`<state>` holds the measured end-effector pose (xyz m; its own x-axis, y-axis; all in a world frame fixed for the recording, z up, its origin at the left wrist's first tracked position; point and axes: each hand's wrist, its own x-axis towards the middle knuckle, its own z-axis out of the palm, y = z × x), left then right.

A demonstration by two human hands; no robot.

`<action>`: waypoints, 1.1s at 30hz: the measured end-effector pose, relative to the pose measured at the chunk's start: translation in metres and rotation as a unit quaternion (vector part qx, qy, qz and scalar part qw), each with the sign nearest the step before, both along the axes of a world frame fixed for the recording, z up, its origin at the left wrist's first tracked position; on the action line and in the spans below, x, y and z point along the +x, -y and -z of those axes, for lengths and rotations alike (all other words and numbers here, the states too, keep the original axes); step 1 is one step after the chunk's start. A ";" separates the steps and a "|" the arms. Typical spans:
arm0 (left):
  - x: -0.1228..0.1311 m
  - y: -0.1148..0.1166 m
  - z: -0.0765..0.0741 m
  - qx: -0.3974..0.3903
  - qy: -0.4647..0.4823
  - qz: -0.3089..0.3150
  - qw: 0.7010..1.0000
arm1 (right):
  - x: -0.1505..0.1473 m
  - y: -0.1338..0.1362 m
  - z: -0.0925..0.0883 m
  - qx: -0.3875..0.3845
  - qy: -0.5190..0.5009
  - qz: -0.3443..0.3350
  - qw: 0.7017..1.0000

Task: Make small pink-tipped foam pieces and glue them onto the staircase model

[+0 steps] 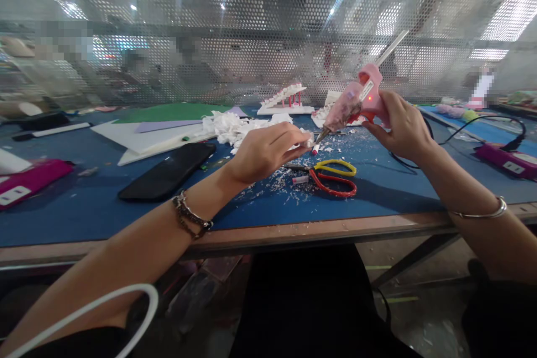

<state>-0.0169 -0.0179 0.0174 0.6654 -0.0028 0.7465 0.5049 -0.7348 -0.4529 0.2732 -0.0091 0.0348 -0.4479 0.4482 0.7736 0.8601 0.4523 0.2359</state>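
In my right hand (405, 126) is a pink hot glue gun (369, 95), its fingers wrapped round the handle. A clear glue stick (392, 47) juts from its back, and a small orange light glows on its side. The nozzle points down and left, close to the fingertips of my left hand (268, 151). Those fingers pinch a small white piece (308, 139), mostly hidden by the hand. Just below the nozzle lies a small red-and-white stick (315, 149). Scissors with one yellow and one red handle (335, 184) rest below, amid white scraps.
A black phone (168, 173) lies left of my left hand. Behind it are white foam sheets (142, 137), a green sheet (168, 112) and crumpled white paper (229, 127). A white-and-red model (289, 100) stands at the back. Magenta power strips (509, 161) sit at both sides, with a black cable at right.
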 end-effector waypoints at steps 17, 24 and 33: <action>-0.001 -0.001 0.000 -0.015 0.003 -0.002 1.000 | -0.002 0.004 -0.003 -0.007 0.001 0.021 1.000; -0.001 0.000 -0.006 -0.001 0.024 0.017 1.000 | -0.002 0.008 -0.004 -0.028 -0.016 0.029 0.999; 0.006 -0.001 -0.004 -0.203 0.189 0.091 0.957 | 0.070 -0.044 -0.005 -0.186 -0.032 0.155 0.970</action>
<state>-0.0107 -0.0169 0.0210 0.3643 0.2472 0.8979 0.4223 -0.9031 0.0773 0.3432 0.0348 0.0394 -0.2033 0.8065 0.5552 0.9758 0.2133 0.0475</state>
